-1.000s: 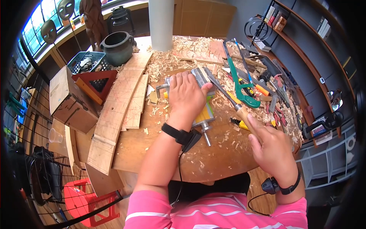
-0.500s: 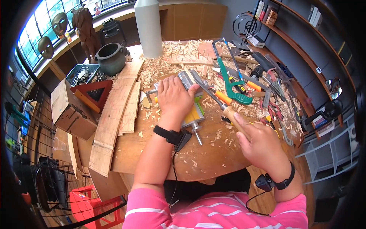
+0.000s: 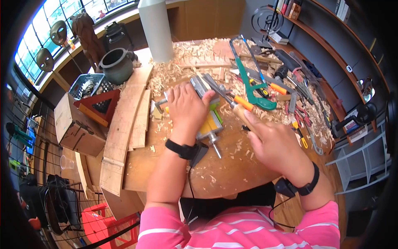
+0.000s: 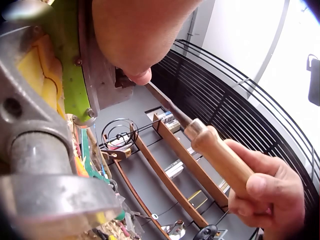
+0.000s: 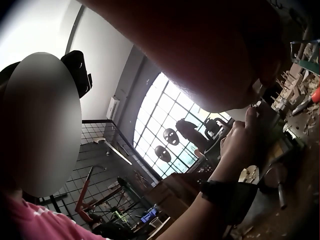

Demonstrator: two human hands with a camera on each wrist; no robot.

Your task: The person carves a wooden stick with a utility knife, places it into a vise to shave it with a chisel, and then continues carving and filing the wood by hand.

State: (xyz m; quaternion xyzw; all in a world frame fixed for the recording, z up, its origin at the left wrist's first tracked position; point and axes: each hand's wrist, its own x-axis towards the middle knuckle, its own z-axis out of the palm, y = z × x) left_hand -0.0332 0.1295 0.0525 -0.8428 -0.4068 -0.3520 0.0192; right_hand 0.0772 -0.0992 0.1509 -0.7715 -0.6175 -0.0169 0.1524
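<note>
Head view: right fingers [image 3: 260, 128] wrap wooden handle [image 3: 239, 113]; left hand [image 3: 188, 106] partly hides vise [image 3: 210, 126], grip unclear.

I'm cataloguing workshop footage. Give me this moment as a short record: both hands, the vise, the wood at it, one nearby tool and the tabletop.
Left hand: rests on the vise
Right hand: holds a wooden-handled tool, metal end toward the vise
Wooden strip: at the vise; contact with the tool unclear
Vise colors: grey metal, yellow, green
Nearby tool: green-framed saw, lying beyond the right hand
Tabletop: wood shavings scattered over it
</note>
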